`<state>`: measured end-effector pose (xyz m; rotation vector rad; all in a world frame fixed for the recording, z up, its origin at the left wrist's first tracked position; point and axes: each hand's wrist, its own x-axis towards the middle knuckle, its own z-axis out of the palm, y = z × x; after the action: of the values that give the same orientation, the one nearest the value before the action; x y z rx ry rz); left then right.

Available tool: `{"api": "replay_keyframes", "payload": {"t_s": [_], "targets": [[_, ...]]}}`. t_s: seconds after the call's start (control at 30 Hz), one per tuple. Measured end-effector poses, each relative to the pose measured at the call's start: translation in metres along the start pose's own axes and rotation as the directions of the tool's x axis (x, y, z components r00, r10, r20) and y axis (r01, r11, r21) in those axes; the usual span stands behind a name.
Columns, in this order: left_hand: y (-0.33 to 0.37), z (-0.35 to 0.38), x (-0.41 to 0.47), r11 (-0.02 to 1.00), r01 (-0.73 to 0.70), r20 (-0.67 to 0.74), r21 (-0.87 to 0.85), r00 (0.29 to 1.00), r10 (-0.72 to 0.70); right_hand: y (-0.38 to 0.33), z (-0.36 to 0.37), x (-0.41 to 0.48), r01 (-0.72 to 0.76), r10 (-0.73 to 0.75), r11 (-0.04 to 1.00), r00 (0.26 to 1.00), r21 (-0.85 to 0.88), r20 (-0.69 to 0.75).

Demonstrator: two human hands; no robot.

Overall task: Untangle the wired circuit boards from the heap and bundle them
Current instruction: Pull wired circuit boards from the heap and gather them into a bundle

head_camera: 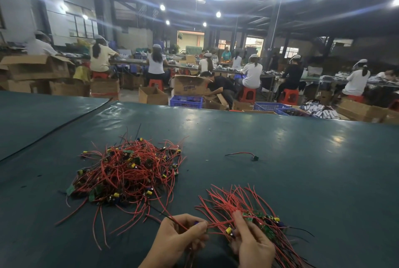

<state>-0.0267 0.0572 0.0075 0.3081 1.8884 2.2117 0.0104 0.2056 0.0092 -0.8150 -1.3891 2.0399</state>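
A tangled heap of small green circuit boards with red and black wires [127, 170] lies on the dark green table [280, 159], left of centre. Near the front edge my left hand [179, 239] pinches a wired board with a blue part, its red and black wires trailing back toward the heap. My right hand [250, 244] grips a bundle of sorted boards [244, 209], whose red wires fan out away from me while the green boards sit by my fingers.
A single loose red-and-black wire with a small black part [244, 155] lies alone right of the heap. Beyond the table's far edge, people sit on red stools among cardboard boxes [190, 85] and blue crates [186, 101].
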Motion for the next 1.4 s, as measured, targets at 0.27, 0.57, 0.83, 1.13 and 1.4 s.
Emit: {"api": "replay_keyframes", "payload": {"t_s": [0.27,0.57,0.83,1.13,1.4], "targets": [[-0.001,-0.013,0.005,0.992,-0.009,-0.057,-0.123,0.998,0.002,-0.006,-0.008,0.005,0.052,-0.048,0.99,0.998,0.128,-0.036],[-0.008,-0.004,0.002,0.994,-0.012,0.009,-0.105,1.0,0.013,0.015,0.014,-0.026,0.008,0.01,0.997,0.971,-0.074,0.237],[-0.01,-0.003,0.004,0.992,0.001,-0.023,-0.123,1.0,-0.004,0.017,0.015,-0.034,0.011,0.025,0.995,0.936,-0.1,0.351],[-0.011,-0.003,0.003,0.997,-0.035,0.014,-0.069,0.999,0.036,0.017,0.015,-0.035,0.105,-0.04,0.981,0.933,-0.163,0.358],[-0.008,0.0,-0.001,0.997,-0.068,0.046,-0.035,0.997,0.069,0.015,0.014,-0.035,0.112,-0.049,0.981,0.932,-0.156,0.359]]}}
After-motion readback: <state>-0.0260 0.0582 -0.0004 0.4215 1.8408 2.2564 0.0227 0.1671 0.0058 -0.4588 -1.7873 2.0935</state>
